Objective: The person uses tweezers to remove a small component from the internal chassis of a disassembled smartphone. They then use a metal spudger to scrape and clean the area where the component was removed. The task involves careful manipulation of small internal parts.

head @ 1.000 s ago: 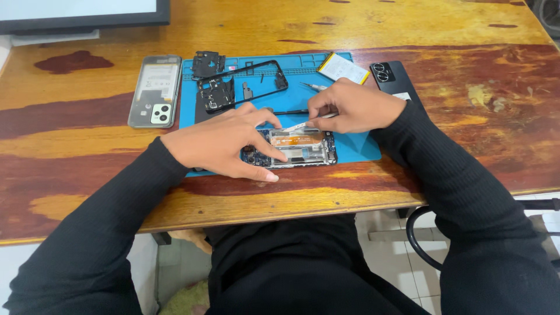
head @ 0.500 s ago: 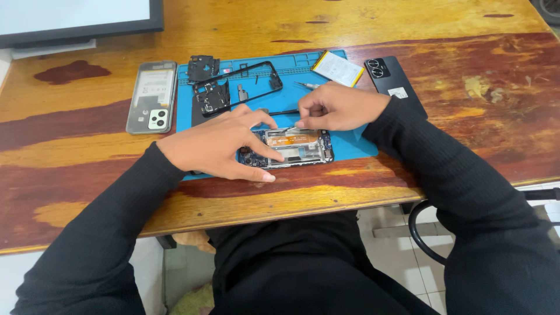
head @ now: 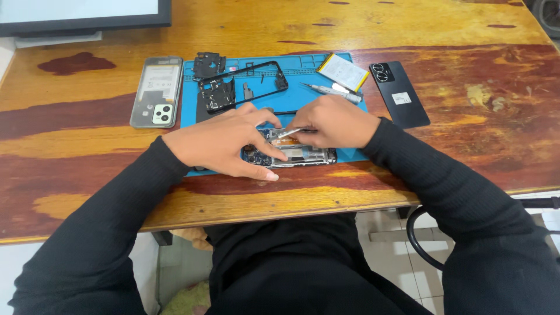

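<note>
The right hand (head: 338, 121) has its fingers curled tight around slim metal tweezers (head: 290, 133), tips down on the opened phone (head: 291, 153) — which lies on the near edge of the blue mat (head: 303, 99). The left hand (head: 224, 143) presses spread, flat fingers on the phone's left end. Behind sit a black frame (head: 242, 87), a battery (head: 343, 71) and a screwdriver (head: 329, 90).

Blue mat (head: 303, 99), streaked red-yellow table (head: 466, 35)

Single head view: I look steeply down, close, over my sleeves onto the blue mat (head: 303, 99) at frame centre.
</note>
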